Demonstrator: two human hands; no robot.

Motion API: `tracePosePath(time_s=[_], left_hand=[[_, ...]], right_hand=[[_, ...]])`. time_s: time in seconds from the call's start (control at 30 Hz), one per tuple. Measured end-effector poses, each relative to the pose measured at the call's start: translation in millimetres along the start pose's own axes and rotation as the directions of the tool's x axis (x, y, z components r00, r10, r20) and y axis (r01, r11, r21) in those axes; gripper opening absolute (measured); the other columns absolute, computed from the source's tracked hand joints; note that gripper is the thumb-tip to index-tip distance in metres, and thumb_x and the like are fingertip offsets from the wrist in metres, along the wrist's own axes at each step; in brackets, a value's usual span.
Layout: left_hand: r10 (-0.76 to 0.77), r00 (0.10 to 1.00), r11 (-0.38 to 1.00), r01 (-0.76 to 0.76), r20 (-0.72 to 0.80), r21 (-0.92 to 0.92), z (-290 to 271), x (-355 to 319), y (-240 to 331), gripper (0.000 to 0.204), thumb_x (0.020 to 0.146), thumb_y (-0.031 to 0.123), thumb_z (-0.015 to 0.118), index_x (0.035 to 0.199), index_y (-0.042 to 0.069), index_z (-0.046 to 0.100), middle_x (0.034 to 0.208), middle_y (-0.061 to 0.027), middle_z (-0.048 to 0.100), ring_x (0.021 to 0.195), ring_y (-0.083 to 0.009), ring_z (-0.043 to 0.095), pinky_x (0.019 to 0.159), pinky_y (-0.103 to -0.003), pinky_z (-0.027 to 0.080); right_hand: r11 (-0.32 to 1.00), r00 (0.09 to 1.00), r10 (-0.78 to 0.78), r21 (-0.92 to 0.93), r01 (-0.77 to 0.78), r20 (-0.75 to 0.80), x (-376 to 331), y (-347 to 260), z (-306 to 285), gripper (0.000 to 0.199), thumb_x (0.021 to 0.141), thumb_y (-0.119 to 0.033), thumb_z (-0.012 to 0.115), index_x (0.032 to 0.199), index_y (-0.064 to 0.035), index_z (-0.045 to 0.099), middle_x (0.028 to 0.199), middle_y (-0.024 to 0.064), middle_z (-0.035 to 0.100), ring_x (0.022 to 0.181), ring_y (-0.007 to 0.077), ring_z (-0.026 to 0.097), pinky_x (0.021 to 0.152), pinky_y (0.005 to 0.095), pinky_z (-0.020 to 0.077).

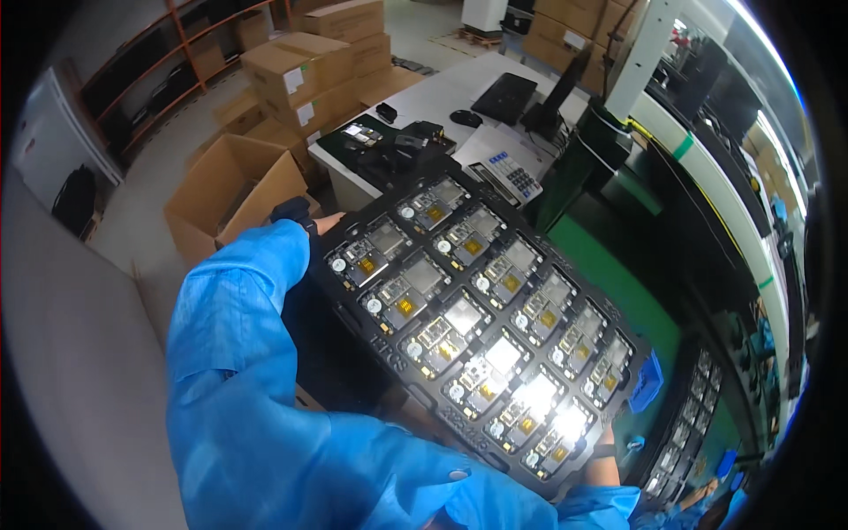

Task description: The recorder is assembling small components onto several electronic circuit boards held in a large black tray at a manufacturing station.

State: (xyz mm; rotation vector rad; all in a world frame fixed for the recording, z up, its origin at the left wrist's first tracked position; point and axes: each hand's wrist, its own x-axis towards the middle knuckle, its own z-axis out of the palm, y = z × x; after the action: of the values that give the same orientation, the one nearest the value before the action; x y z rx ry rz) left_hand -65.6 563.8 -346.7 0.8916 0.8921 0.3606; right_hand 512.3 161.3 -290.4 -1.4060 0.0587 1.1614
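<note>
A black plastic tray (pixel 405 375) is held up in front of me, tilted, between my two hands. Its pockets hold two rows of small circuit boards (pixel 424 276), each with metal shields, an amber patch and a round white part; glare whitens several near the right end. My left hand (pixel 329 223) grips the far left end of the tray, a black band at its wrist. At the near right end my right hand (pixel 607 438) holds the other side. Most fingers of both hands are hidden by the tray.
Beyond the tray stands a white desk (pixel 442 84) with a calculator (pixel 511 177), mouse and black devices. Cardboard boxes (pixel 296 75) are stacked at the left. Right lies a green-topped bench (pixel 618 252) with another loaded tray (pixel 687 424), a blue bin (pixel 647 384) and a co-worker's hand (pixel 702 493).
</note>
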Motion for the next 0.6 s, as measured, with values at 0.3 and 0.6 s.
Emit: tracePosePath(time_s=[0.3,0.6], left_hand=[[-0.016,0.988,0.997,0.004,-0.153,-0.077,4,-6,15,0.025,0.088,0.021,0.048,0.104,0.004,0.057,0.094,-0.0006,0.060,0.080,-0.0078,0.054,0.070,-0.022,0.045],[-0.066,0.978,0.988,0.036,-0.198,-0.151,-2,14,17,0.028,0.088,0.024,0.048,0.105,0.004,0.056,0.096,-0.0012,0.060,0.080,-0.0078,0.055,0.069,-0.022,0.046]], right_hand=[[0.997,0.997,0.058,-0.059,-0.055,0.051,71,-23,16,0.047,0.088,-0.043,0.033,0.118,-0.0085,0.045,0.115,0.0093,0.050,0.107,0.0237,0.047,0.090,0.0424,0.0379],[0.997,0.995,0.082,-0.013,-0.081,0.053,86,-12,17,0.048,0.088,-0.043,0.034,0.118,-0.0082,0.044,0.115,0.0095,0.050,0.107,0.0239,0.047,0.091,0.0425,0.0373]])
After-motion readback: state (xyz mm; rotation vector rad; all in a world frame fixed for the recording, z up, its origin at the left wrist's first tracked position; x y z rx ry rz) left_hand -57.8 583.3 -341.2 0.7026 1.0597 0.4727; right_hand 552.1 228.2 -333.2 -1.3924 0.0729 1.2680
